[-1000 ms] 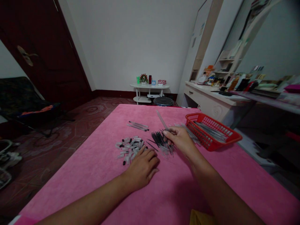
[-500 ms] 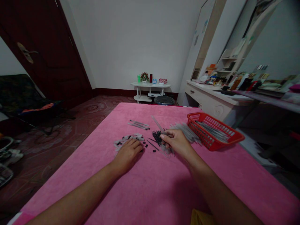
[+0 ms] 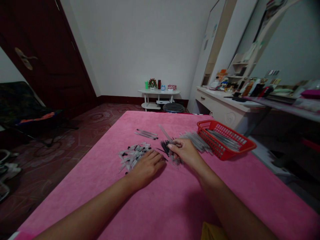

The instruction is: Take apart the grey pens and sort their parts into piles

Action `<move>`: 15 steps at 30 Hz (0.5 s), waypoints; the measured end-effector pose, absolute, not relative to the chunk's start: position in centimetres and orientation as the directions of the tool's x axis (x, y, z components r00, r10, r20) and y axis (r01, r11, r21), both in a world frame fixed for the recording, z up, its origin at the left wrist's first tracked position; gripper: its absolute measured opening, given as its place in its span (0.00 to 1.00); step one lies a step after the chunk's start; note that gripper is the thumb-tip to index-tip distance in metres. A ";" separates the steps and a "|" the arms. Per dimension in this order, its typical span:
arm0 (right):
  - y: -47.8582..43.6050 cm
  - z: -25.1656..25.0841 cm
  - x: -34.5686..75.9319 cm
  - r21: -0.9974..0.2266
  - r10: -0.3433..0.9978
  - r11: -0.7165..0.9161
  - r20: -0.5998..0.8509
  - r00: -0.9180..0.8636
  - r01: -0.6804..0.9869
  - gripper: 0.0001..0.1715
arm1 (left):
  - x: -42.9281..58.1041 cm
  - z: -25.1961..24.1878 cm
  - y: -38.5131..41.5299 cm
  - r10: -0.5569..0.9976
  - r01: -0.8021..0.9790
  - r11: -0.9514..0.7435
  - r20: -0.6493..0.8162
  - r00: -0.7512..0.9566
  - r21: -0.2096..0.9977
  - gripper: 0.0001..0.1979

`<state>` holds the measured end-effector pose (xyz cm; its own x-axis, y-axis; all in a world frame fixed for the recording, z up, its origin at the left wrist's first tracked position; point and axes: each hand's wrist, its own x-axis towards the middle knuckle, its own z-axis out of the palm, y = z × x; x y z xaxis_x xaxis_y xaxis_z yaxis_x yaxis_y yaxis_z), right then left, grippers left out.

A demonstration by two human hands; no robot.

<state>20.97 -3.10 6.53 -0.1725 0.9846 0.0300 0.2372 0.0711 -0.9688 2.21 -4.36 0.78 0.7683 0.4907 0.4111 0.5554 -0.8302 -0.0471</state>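
My right hand [image 3: 185,152] is closed around a thin clear tube [image 3: 165,132] that points up and away, over a heap of black rods [image 3: 166,146]. My left hand [image 3: 147,167] rests on the pink cloth [image 3: 160,206] with fingers curled at the edge of a heap of small pale caps [image 3: 132,154]; whether it holds one I cannot make out. A pile of clear tubes [image 3: 196,140] lies just beyond my right hand.
A red plastic basket [image 3: 226,140] with several tubes in it stands at the right of the pink cloth. Three finished pens [image 3: 147,134] lie farther back. A white dressing table [image 3: 225,103] is at the right, a small white stand [image 3: 158,96] by the far wall.
My left hand moved forward onto the heap of caps, then drew back to the right toward the black rods. My right hand stayed over the rods with the tube.
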 end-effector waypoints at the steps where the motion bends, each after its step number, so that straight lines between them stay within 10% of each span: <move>1: -3.1 6.5 21.0 -0.970 0.984 0.078 0.038 -0.176 0.230 0.13 | 2.4 0.7 -4.3 0.482 0.544 -0.837 0.401 0.779 -0.052 0.12; 8: -2.5 5.3 21.2 -0.970 0.989 0.075 0.042 -0.140 0.232 0.16 | 2.7 0.5 -3.9 0.597 0.665 -0.742 0.363 0.715 -0.090 0.11; 15: -0.8 4.6 24.0 -0.752 0.966 0.244 0.244 -0.084 0.612 0.15 | 1.6 0.0 -3.9 0.680 0.789 -0.612 0.477 0.557 -0.049 0.10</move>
<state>23.99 -0.78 4.58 -0.0845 0.9661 0.2440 0.6124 0.2435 -0.7521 1.56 -3.89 -0.02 0.5567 0.6801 0.4770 0.7893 -0.6120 -0.0486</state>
